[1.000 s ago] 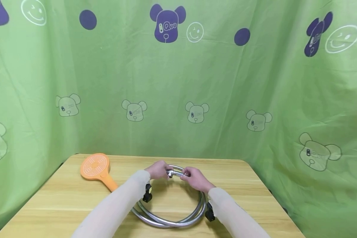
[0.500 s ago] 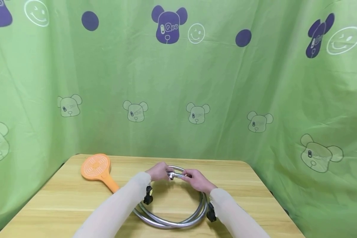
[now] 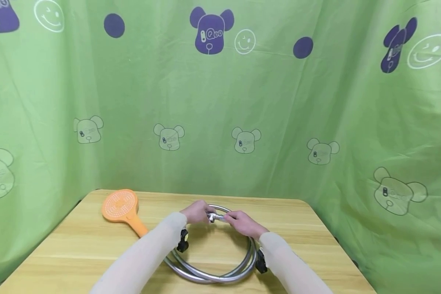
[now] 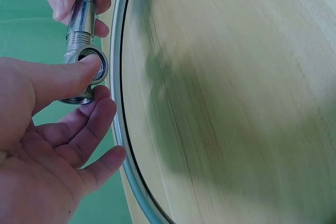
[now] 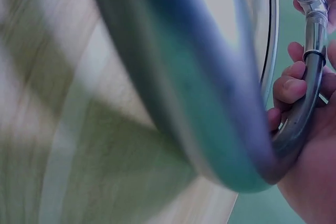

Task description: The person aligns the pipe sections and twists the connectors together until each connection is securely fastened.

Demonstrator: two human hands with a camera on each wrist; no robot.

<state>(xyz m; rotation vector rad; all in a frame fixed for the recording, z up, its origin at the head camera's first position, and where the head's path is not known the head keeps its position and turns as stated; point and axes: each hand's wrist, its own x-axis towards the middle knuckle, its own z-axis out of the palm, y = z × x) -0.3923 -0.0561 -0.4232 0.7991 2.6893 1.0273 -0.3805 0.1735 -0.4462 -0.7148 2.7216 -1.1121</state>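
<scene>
Ahead of me, my left hand pinches a chrome tee-shaped pipe fitting with open threaded ports. In the left wrist view, its thumb lies over one port and the fingers are behind. My right hand grips the end of a shiny metal shower hose, its fingers curled around it in the right wrist view. The hose's smooth tapered nut sits in line with the fitting, with some thread showing between them. The rest of the hose is coiled in loops below both hands.
An orange shower head lies face up on the left of the wooden table, its handle end hidden by my left sleeve. A green patterned curtain surrounds the table at the back and sides.
My right fingers have shifted slightly around the hose end. My left hand keeps its hold on the fitting. The head view has moved a little.
</scene>
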